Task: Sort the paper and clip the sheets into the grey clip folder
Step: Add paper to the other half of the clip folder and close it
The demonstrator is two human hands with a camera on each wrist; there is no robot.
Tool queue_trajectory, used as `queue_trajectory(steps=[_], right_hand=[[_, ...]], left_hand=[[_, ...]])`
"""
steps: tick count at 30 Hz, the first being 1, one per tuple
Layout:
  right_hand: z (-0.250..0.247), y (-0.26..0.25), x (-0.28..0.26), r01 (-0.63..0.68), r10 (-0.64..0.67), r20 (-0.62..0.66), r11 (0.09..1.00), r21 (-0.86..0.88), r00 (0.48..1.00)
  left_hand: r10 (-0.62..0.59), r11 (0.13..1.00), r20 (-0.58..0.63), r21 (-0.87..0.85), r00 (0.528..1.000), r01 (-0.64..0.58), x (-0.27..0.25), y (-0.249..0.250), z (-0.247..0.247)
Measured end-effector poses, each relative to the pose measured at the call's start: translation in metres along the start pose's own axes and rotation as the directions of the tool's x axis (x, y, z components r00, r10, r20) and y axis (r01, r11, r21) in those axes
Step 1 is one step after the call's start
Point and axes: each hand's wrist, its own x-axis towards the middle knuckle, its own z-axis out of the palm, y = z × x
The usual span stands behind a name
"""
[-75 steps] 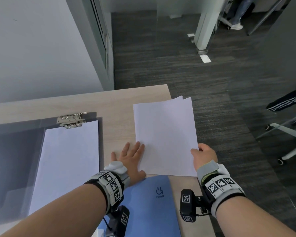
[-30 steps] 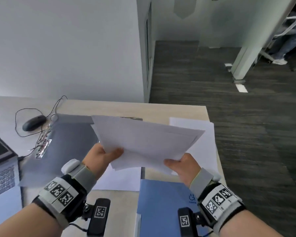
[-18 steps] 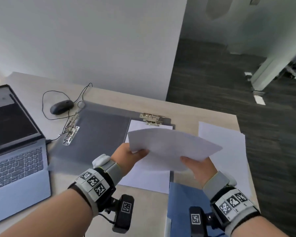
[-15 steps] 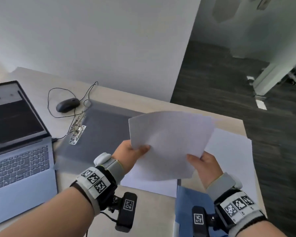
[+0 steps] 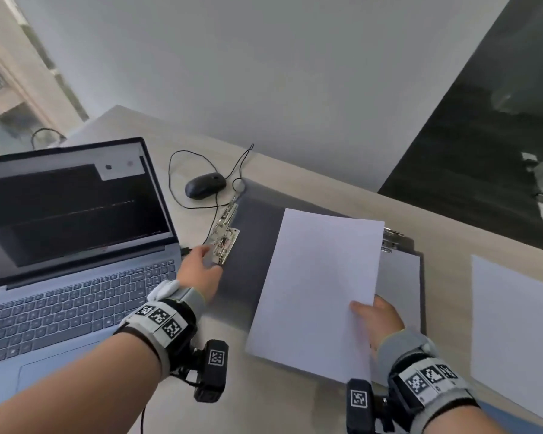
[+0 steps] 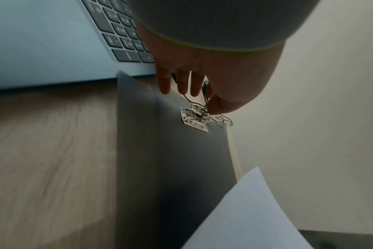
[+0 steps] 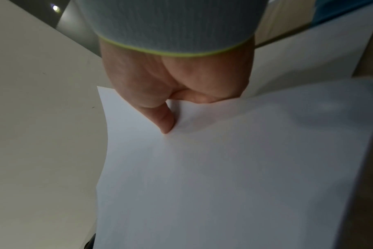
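Sheets (image 5: 320, 286) held over the grey clip folder (image 5: 251, 245).
Right hand (image 5: 378, 321) pinches them; left hand (image 5: 198, 270), fingers loose, touches the metal clip (image 5: 224, 244).

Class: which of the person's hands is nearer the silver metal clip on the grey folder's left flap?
Left. The left hand reaches the silver metal clip; the right hand holds white sheets farther right.

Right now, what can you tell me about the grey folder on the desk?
The grey clip folder lies open and flat on the wooden desk, right of the laptop. It looks like smooth matte plastic. A shiny metal clip sits on its left edge, and the left hand reaches it there. Another clip holds white paper on its right half. The held sheets hang over its middle.
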Motion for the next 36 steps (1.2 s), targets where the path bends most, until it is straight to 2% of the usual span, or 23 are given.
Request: queue_trajectory(steps=[2, 4, 7, 10, 12, 16, 19, 23, 29, 36], right_hand=[[0.017, -0.003, 0.002, -0.012, 0.012, -0.001, 1.0, -0.007, 1.0], [0.029, -0.008, 0.005, 0.001, -0.002, -0.015, 1.0, -0.007, 1.0], [0.036, -0.015, 0.011, 0.032, -0.032, -0.023, 0.999, -0.014, 0.999], [0.039, -0.018, 0.015, 0.048, -0.049, -0.019, 0.997, -0.066, 0.999], [0.039, -0.016, 0.017, 0.048, -0.049, -0.007, 0.993, -0.104, 0.999], [0.041, -0.007, 0.022, 0.031, -0.032, -0.003, 0.985, -0.17, 0.999], [0.048, -0.003, 0.024, 0.016, -0.017, -0.006, 0.985, -0.17, 1.0], [0.055, -0.002, 0.026, 0.009, -0.01, -0.004, 0.991, -0.136, 1.0], [0.069, 0.002, 0.029, 0.015, -0.013, 0.023, 0.993, -0.115, 1.0], [0.08, 0.012, 0.03, 0.008, -0.004, 0.031, 0.988, -0.151, 1.0]], left_hand=[[-0.041, 0.994, 0.093, 0.107, 0.995, 0.031, 0.005, -0.01, 0.0], [-0.028, 0.977, 0.147, 0.215, 0.989, -0.004, 0.003, -0.015, 0.005], [0.043, 0.94, 0.136, 0.331, 0.99, -0.087, -0.004, -0.018, 0.013], [0.001, 0.974, 0.148, 0.225, 0.989, -0.035, -0.01, -0.028, 0.016], [-0.013, 0.969, 0.175, 0.246, 0.984, -0.031, -0.009, -0.033, 0.015], [0.101, 0.946, 0.23, 0.28, 0.968, -0.165, 0.003, -0.029, 0.003], [0.149, 0.95, 0.232, 0.235, 0.961, -0.204, 0.016, -0.015, -0.005], [0.079, 0.98, 0.21, 0.162, 0.974, -0.114, 0.036, 0.0, -0.005], [-0.05, 0.99, 0.248, -0.113, 0.967, 0.08, 0.046, 0.008, -0.001], [-0.063, 0.979, 0.266, -0.169, 0.962, 0.111, 0.044, 0.0, 0.001]])
